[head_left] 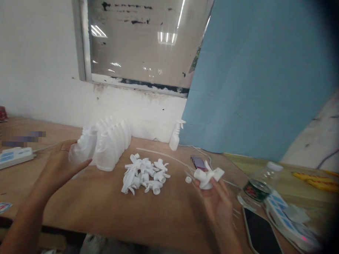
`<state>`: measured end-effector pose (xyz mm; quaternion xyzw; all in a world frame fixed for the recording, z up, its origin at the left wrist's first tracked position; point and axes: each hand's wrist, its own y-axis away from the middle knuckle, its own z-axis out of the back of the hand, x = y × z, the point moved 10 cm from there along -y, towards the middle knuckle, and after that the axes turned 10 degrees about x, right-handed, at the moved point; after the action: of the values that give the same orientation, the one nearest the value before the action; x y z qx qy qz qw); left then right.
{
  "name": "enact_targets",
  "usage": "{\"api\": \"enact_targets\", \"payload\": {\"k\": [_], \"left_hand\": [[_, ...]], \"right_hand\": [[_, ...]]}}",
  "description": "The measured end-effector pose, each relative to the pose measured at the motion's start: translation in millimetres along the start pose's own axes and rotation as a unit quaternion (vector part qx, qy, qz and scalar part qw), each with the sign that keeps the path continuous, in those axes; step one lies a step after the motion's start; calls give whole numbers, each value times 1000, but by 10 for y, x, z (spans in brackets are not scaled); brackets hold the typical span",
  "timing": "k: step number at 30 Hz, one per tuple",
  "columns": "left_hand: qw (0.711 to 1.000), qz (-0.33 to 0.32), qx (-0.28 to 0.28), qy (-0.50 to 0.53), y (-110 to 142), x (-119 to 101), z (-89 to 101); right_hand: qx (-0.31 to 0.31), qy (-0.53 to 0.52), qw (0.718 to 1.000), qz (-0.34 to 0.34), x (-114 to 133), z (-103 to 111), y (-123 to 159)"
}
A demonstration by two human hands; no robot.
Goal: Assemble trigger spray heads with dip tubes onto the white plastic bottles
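Note:
At the left, my left hand curls around a translucent white bottle without a sprayer, which leans at the near end of the bottle rows. The thumb lies across its near side, and the fingertips are partly hidden behind it. More white bottles stand upright in close rows beside it. On the right, my right hand is closed on white trigger sprayer heads, held just above the table; their exact number is unclear. Between my hands lies a pile of loose white trigger sprayer heads.
An assembled spray bottle stands by the wall. A small white cap lies near my right hand. Farther right are a water bottle, a phone and a power strip. Another power strip sits at the left.

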<state>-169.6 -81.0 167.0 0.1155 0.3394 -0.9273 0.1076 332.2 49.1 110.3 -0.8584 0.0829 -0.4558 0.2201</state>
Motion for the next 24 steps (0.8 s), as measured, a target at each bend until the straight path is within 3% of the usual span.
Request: {"api": "enact_targets", "payload": {"k": [3, 8, 16, 24], "left_hand": [[995, -77, 58, -32, 41, -439, -102], [984, -115, 128, -52, 86, -754, -443], [975, -159, 141, -62, 186, -1086, -533], [968, -199, 151, -36, 268, -1251, -663]], "right_hand": [[-23, -9, 998, 61, 276, -104, -124], [-31, -33, 988, 146, 515, -203, -117], [-66, -25, 990, 122, 359, -98, -90], [-50, 14, 994, 95, 242, -102, -128]]}}
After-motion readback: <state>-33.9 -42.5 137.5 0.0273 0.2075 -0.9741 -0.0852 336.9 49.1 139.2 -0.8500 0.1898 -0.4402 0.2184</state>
